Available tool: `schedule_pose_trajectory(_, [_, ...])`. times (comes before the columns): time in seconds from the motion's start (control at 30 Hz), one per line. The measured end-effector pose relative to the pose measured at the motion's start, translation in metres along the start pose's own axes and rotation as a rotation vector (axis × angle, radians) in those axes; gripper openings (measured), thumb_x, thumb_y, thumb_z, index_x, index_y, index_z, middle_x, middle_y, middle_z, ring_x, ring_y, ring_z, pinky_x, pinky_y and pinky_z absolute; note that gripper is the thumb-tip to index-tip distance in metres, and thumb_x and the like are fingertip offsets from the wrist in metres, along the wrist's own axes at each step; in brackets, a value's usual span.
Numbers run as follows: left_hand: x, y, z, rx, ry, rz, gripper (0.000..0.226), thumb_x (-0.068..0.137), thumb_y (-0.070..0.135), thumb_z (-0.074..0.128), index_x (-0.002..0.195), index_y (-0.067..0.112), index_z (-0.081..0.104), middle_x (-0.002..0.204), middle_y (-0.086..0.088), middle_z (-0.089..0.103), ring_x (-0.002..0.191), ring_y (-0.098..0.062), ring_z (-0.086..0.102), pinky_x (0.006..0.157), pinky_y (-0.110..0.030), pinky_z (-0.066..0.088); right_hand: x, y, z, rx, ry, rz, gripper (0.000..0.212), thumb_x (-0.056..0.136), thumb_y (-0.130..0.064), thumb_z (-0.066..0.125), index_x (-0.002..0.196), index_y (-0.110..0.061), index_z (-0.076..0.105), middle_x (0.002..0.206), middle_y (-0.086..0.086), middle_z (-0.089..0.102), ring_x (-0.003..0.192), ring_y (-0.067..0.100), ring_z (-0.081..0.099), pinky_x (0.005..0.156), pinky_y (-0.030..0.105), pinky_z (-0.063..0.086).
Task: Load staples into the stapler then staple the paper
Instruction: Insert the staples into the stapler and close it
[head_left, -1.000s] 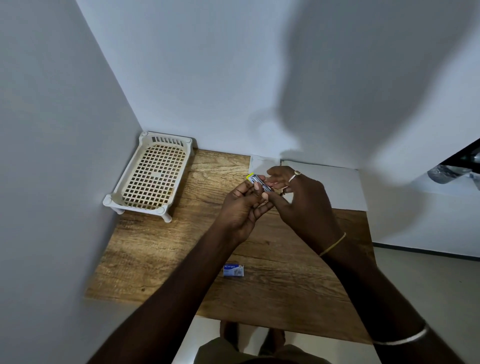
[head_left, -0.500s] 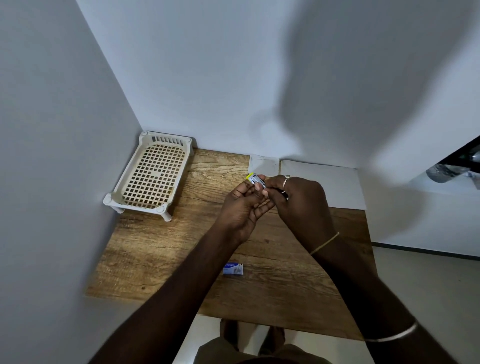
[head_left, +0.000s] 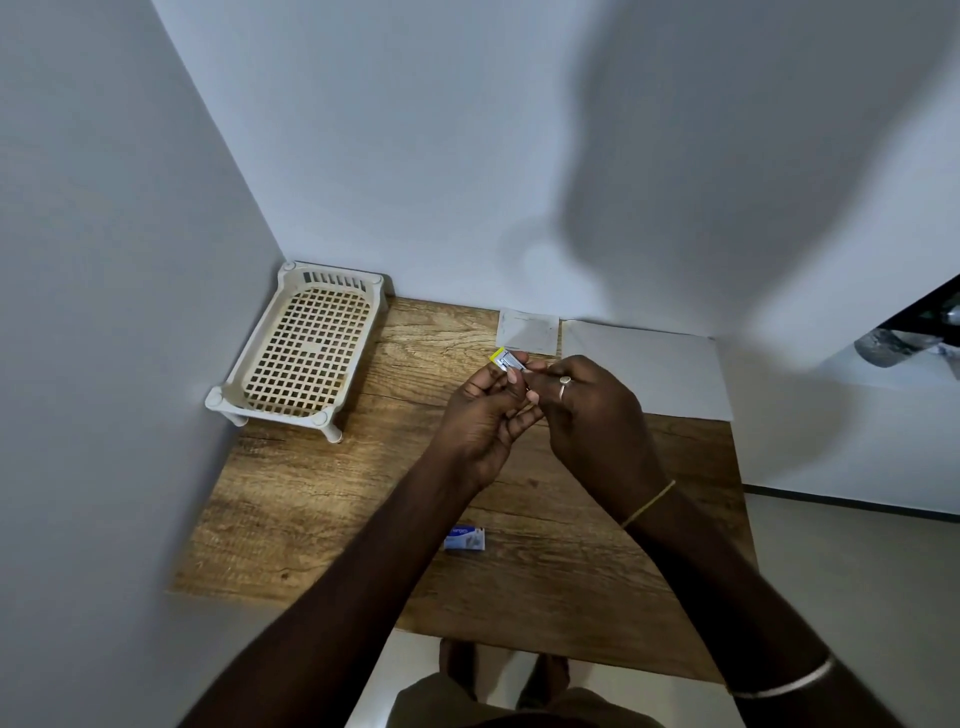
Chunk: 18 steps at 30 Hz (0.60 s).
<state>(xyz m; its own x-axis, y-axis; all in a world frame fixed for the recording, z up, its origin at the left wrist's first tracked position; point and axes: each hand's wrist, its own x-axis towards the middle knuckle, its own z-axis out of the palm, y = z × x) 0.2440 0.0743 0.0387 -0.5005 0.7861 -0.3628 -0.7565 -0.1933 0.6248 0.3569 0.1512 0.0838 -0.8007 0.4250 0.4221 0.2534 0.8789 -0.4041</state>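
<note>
- The stapler (head_left: 506, 359) is a tiny one, yellow end with bare metal showing, held up above the wooden surface (head_left: 322, 499) between both hands.
- Left hand (head_left: 480, 415) is pinching it from below, fingers curled around the body. Right hand (head_left: 587, 410) has its fingertips closed right at the stapler's near end; can't tell if there's a staple strip in there.
- Handling guess: light, rigid, a bit slick on the metal. I'd grip the sides of the body and keep the open channel clear. Staple strips snap easily, so go gentle.
- Paper (head_left: 644, 369) lies flat at the back of the surface, thin and floppy, not touched yet.
- Small blue-and-white box (head_left: 466, 538), probably staples, sits near the front edge. It has print on it, but it's too small to read.
</note>
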Motion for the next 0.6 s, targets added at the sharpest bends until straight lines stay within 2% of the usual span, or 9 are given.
schedule_pose_trajectory(0.1, [0.001, 0.002, 0.000, 0.006, -0.023, 0.013, 0.020, 0.099, -0.002, 0.054, 0.109, 0.010, 0.066, 0.095, -0.004, 0.077, 0.083, -0.014, 0.076, 0.069, -0.027, 0.062, 0.004, 0.005, -0.010, 0.278, 0.015, 0.231, 0.029, 0.091, -0.022, 0.072, 0.119, -0.028, 0.073, 0.104, -0.007, 0.072, 0.088, 0.003, 0.068, 0.076, 0.007, 0.047])
schedule_pose_trajectory(0.17, [0.003, 0.006, 0.000, 0.013, -0.030, 0.027, 0.019, 0.100, -0.001, 0.052, 0.108, 0.010, 0.065, 0.095, -0.002, 0.079, 0.084, -0.014, 0.077, 0.070, -0.029, 0.062, 0.004, 0.017, -0.017, 0.363, 0.023, 0.379, 0.038, 0.084, -0.045, 0.076, 0.120, -0.033, 0.070, 0.102, -0.013, 0.073, 0.085, -0.002, 0.069, 0.075, 0.013, 0.054])
schedule_pose_trajectory(0.23, [0.005, 0.009, -0.002, 0.003, -0.023, 0.034, 0.020, 0.101, -0.002, 0.052, 0.108, 0.011, 0.065, 0.097, -0.002, 0.080, 0.084, -0.014, 0.077, 0.071, -0.031, 0.063, 0.000, 0.030, -0.021, 0.350, -0.099, 0.461, 0.052, 0.073, -0.061, 0.080, 0.118, -0.035, 0.068, 0.097, -0.016, 0.072, 0.081, -0.005, 0.069, 0.072, 0.018, 0.057])
schedule_pose_trajectory(0.3, [0.006, 0.010, -0.002, -0.007, -0.013, 0.038, 0.019, 0.100, -0.001, 0.053, 0.108, 0.012, 0.066, 0.099, -0.002, 0.080, 0.085, -0.014, 0.077, 0.071, -0.030, 0.062, -0.010, 0.037, -0.021, 0.295, -0.240, 0.476, 0.057, 0.068, -0.060, 0.083, 0.117, -0.037, 0.068, 0.092, -0.018, 0.070, 0.079, -0.007, 0.067, 0.072, 0.020, 0.057])
schedule_pose_trajectory(0.37, [0.008, 0.011, -0.004, -0.016, -0.007, 0.046, 0.018, 0.100, 0.002, 0.053, 0.108, 0.012, 0.066, 0.100, -0.002, 0.080, 0.088, -0.014, 0.077, 0.072, -0.031, 0.062, -0.019, 0.040, -0.019, 0.255, -0.259, 0.448, 0.047, 0.070, -0.053, 0.084, 0.112, -0.039, 0.069, 0.086, -0.020, 0.068, 0.078, -0.006, 0.065, 0.073, 0.023, 0.058])
schedule_pose_trajectory(0.47, [0.009, 0.011, -0.005, -0.013, 0.003, 0.055, 0.017, 0.101, 0.004, 0.054, 0.108, 0.013, 0.066, 0.101, -0.002, 0.080, 0.090, -0.014, 0.077, 0.074, -0.031, 0.062, -0.026, 0.039, -0.020, 0.289, -0.150, 0.405, 0.027, 0.075, -0.046, 0.083, 0.098, -0.038, 0.073, 0.082, -0.017, 0.071, 0.078, -0.002, 0.066, 0.068, 0.022, 0.056])
schedule_pose_trajectory(0.6, [0.009, 0.008, -0.007, 0.030, -0.004, 0.070, 0.017, 0.101, 0.004, 0.054, 0.108, 0.013, 0.066, 0.103, -0.001, 0.079, 0.094, -0.014, 0.076, 0.077, -0.029, 0.061, -0.018, 0.035, -0.031, 0.389, 0.016, 0.371, 0.021, 0.074, -0.041, 0.085, 0.088, -0.032, 0.073, 0.079, -0.019, 0.071, 0.081, -0.003, 0.066, 0.065, 0.009, 0.050])
